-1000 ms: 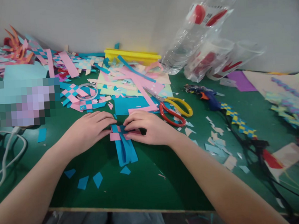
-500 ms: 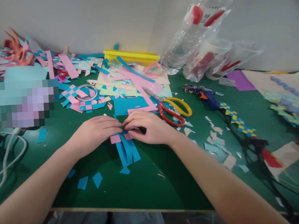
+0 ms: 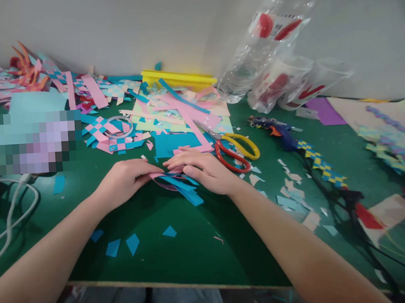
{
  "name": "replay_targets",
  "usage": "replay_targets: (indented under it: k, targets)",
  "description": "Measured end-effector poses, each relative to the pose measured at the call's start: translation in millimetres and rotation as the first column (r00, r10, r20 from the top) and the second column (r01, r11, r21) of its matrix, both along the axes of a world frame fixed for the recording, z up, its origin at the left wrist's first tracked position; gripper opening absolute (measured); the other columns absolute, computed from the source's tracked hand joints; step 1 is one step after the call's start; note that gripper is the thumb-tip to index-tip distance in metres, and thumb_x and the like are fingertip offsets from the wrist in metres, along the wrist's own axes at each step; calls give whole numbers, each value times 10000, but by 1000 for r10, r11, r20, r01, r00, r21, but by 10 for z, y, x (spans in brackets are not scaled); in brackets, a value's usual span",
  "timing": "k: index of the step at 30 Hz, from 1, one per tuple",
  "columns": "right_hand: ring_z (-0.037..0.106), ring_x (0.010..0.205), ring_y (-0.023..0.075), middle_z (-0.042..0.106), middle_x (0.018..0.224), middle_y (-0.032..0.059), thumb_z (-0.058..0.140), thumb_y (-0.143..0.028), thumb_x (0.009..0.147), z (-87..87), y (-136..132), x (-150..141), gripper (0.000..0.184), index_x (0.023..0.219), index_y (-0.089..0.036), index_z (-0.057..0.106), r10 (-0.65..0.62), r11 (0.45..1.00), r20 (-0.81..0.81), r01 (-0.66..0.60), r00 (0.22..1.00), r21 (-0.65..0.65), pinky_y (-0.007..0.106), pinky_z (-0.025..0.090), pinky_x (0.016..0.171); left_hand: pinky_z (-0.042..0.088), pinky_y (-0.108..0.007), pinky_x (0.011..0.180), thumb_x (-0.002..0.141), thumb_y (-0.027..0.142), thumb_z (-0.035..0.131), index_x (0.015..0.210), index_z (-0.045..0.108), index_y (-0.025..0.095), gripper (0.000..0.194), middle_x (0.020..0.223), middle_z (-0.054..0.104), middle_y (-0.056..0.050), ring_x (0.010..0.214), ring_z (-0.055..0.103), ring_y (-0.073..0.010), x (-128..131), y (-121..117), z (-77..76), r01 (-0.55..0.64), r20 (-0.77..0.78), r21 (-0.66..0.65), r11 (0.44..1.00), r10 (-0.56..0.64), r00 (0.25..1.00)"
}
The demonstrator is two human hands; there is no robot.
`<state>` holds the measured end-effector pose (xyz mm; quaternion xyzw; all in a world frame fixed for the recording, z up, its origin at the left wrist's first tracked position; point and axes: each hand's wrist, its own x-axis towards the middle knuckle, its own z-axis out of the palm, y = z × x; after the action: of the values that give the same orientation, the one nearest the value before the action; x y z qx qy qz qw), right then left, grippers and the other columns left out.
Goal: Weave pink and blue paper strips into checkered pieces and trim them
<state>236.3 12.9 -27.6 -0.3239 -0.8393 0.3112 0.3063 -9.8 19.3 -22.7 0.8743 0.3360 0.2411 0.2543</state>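
My left hand (image 3: 125, 181) pinches the left end of a pink paper strip between thumb and fingertips. That strip bows round in a curve and is joined with several blue paper strips (image 3: 187, 193), which stick out to the lower right. Over the right side of this piece is my right hand (image 3: 207, 169), its fingers stretched out and its thumb apart from them, beside the blue strips. Whether its fingertips touch the paper is hard to make out. Just beyond that hand lie scissors (image 3: 241, 144) with one yellow and one red handle.
Paper scraps and a tape roll (image 3: 128, 126) lie at the back left, before a yellow holder (image 3: 179, 79). A plastic bottle (image 3: 251, 52) and plastic cups (image 3: 317, 83) stand back right. A corded glue gun (image 3: 284, 135) lies right; a white cable (image 3: 12, 218) curls left.
The pink and blue paper piece has tilted up, its blue strips swinging from pointing toward me to the lower right. My right fingers have straightened from a pinch; my left hand still pinches.
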Motion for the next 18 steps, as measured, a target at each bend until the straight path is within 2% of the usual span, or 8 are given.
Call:
replay_targets:
  k: [2,4,7,12,15,18]
  targets:
    - [612,1183,207,709,1185,54,313,-595,965,-6,1,19,528,1090,-239,682,-14,999,-99,9,995,-52,473,309,1157,551,-342,864,931,337,518,1034,739,218,272,976,762,-17,891,710,-217,-6,-1,16,-76,8,-77,994,77,997]
    - [613,1179,222,702,1188,67,295,-698,913,-17,6,39,635,1135,-236,671,-38,991,-202,11,979,-132,449,402,1094,567,-351,821,910,364,539,1017,747,232,268,959,763,-13,874,713,-235,-18,6,21,-163,21,-132,978,167,986]
    - [632,1134,245,676,1214,81,403,-789,804,-43,16,49,715,1175,-231,652,-55,979,-289,-6,956,-205,412,511,975,581,-393,795,870,407,582,915,767,248,248,919,764,-23,867,710,-265,-34,29,10,-244,63,-198,949,261,963]
    - [605,1178,276,639,1271,95,713,-647,692,-37,-22,-31,715,1252,-220,590,-82,971,-184,37,980,-238,432,499,1006,587,-380,773,861,436,589,941,762,236,276,849,762,-16,848,712,-251,-38,44,19,-218,107,-352,910,271,957]
    - [566,1246,280,603,1332,103,781,-569,661,-4,-71,-104,750,1277,-204,557,-94,962,-206,35,974,-271,423,482,1043,578,-370,796,861,423,597,885,760,226,257,867,767,-22,841,716,-242,-39,41,39,-216,116,-368,904,275,954]
    - [591,1218,261,615,1318,96,802,-453,689,9,-101,-164,657,1248,-201,565,-145,944,-235,63,961,-324,398,506,1013,578,-370,775,863,441,602,877,761,220,273,862,771,-34,829,722,-249,-39,35,41,-229,103,-395,890,290,951]
